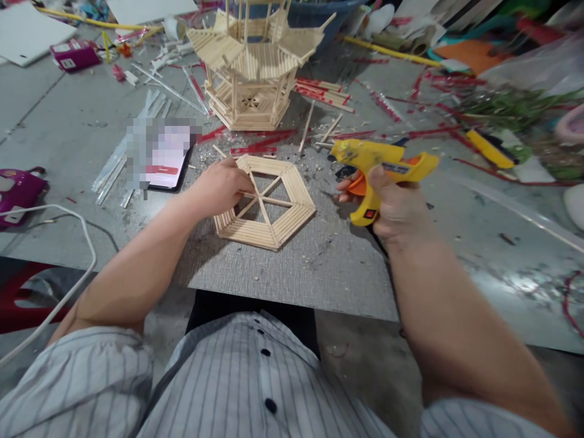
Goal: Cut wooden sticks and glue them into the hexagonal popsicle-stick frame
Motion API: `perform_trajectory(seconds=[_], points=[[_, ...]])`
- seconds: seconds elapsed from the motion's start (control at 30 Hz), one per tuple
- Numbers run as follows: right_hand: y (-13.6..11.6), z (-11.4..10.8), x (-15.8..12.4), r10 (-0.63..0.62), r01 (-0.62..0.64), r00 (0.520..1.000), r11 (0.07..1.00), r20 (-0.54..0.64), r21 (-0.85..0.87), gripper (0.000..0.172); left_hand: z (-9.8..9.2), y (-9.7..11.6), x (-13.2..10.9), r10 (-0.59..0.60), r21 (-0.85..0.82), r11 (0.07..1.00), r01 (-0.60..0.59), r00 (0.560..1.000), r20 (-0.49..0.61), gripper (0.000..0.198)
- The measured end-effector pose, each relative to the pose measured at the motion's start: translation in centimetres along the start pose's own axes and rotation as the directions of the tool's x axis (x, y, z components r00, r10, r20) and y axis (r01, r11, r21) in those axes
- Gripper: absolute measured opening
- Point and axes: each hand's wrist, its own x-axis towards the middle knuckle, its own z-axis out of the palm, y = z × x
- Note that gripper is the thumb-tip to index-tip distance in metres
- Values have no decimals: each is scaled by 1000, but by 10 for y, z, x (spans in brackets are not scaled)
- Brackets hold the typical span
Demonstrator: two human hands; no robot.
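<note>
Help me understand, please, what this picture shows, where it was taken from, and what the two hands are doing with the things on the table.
There is no machine here. A person works with bare hands, and a single camera worn on the head looks forward and down, so both arms enter from the bottom of the picture. The left hand rests on a flat hexagonal frame of pale wooden sticks, near its crossing spokes. The right hand grips a yellow hot-glue gun with an orange trigger; its nozzle points left, apart from the frame. The frame lies on a grey textured mat. Behind it stands a small pavilion model of wooden sticks, with a dark phone to its left and loose red-marked sticks to its right.
</note>
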Motion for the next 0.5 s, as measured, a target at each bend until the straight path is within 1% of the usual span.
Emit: perform_trajectory(seconds=[0.13, 0.3, 0.4, 0.47, 0.5], points=[[1, 1, -3, 81, -82, 996, 996, 36, 35, 55, -1, 2, 0, -57, -16, 998, 57, 998, 20, 42], [2, 2, -5, 223, -234, 970, 964, 99, 128, 56, -1, 3, 1, -75, -32, 997, 74, 997, -10, 36], [4, 2, -6, 254, -269, 959, 955, 123, 126, 57, -1, -1, 1, -67, -37, 997, 65, 996, -60, 35], [5, 3, -6, 253, -267, 959, 957, 127, 116, 56, -3, -4, 0, -109, -27, 994, 107, 988, -113, 35], [6, 3, -6, 248, -262, 961, 958, 125, 114, 55, -4, -6, 0, -151, -20, 988, 150, 979, -137, 34]])
